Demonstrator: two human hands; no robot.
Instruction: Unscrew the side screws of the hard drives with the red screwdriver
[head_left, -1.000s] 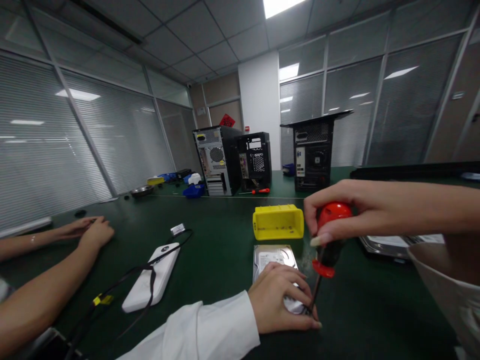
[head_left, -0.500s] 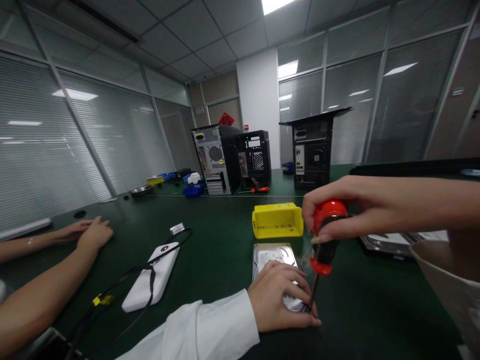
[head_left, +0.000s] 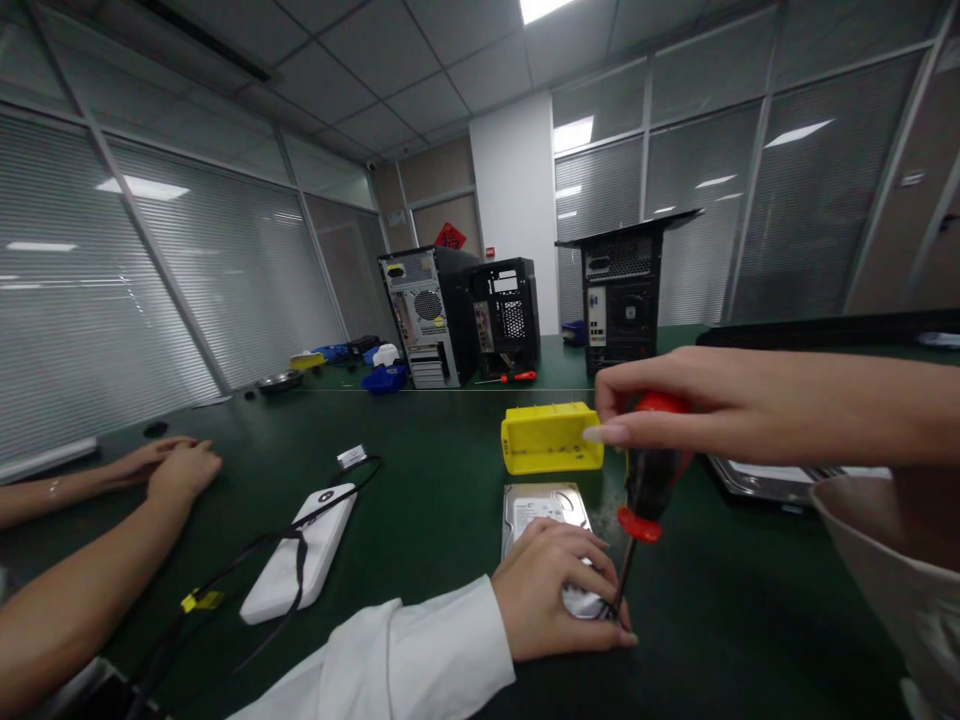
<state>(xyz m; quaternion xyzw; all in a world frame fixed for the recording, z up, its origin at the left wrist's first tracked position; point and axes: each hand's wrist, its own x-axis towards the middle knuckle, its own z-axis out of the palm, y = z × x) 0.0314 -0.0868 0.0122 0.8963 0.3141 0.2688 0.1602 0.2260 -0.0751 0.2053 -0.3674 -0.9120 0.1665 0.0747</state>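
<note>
Lower centre, the left hand (head_left: 555, 590) spans and grips the hard drive (head_left: 551, 503), hiding its near half. Right of centre, the right hand (head_left: 652, 405) curls loosely round the screwdriver (head_left: 651, 485), masking its handle top; tip contact indistinct. Since the earlier frame, the right thumb has shifted up and leftward.

Left hand (head_left: 555, 595) curled over the drive (head_left: 546, 505), holding it on the green bench (head_left: 420, 540)! Right hand (head_left: 660, 405) on the screwdriver (head_left: 646, 500), shaft slanting down beside the left fingers, tip hard to make out. Just beyond the drive, a yellow bin (head_left: 551, 432) with small bits inside. Off left, a cable (head_left: 300, 570) crosses a white block (head_left: 285, 585); a co-worker's hands (head_left: 184, 470) meet farther over.
</note>
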